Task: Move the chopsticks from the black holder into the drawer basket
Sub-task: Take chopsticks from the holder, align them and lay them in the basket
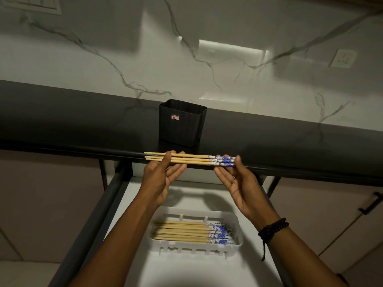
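- Your left hand (163, 175) pinches the plain tips of a bundle of pale wooden chopsticks (194, 158) with blue-and-white patterned ends, thumb on top and fingers underneath.
- Your right hand (236, 179) grasps the same bundle at its patterned ends, thumb over them and fingers cupped below.
- Between your hands the bundle lies level, left to right, in the air over the back part of the open white-floored drawer (186, 270). It is in line with the front edge of the dark grey countertop (83, 121).
- The ribbed black rectangular holder (182, 123) stands upright on that countertop just behind the bundle. It has a small red-edged label on its front.
- The white plastic slotted basket (196, 248) sits in the drawer, nearer to you than the bundle and below your forearms.
- A stack of matching chopsticks (186, 232) lies flat inside it, patterned ends to the right.
- A black beaded bracelet (273, 226) circles your right wrist.
- Behind the countertop rises a white marble-veined wall (207, 79).
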